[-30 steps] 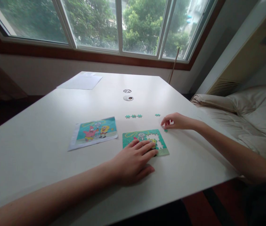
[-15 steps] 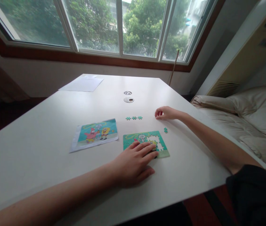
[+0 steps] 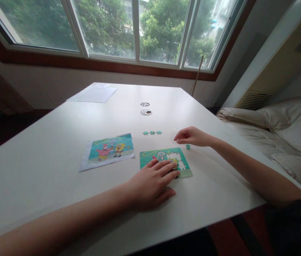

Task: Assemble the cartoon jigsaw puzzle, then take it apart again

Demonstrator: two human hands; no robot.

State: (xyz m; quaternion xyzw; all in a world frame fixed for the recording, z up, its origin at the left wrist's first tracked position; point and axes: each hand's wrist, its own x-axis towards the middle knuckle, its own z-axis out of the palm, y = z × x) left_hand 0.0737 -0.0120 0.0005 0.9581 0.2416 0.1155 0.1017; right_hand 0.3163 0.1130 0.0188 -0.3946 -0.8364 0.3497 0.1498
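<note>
My left hand (image 3: 154, 183) lies flat with fingers stretched over the lower left of a jigsaw puzzle (image 3: 145, 155), hiding part of its cartoon picture. An irregular gap in the puzzle's right half shows the white table beneath. Above the puzzle's upper right corner hovers my right hand (image 3: 193, 136), its thumb and fingers curled into a pinch. Whatever may be between those fingertips is too small to make out. A loose green puzzle piece (image 3: 188, 147) sits just below that hand. Three more loose pieces (image 3: 152, 132) are lined up to its left.
A printed reference picture (image 3: 110, 151) on creased paper rests left of the puzzle. Farther back on the white table (image 3: 46, 153) are two round inserts (image 3: 146, 112) and paper sheets (image 3: 93, 94). A cream sofa (image 3: 280, 124) stands to the right.
My right hand has moved down and slightly left, nearer the puzzle, and now stays pinched above its upper right corner. My left hand stays in place on the puzzle.
</note>
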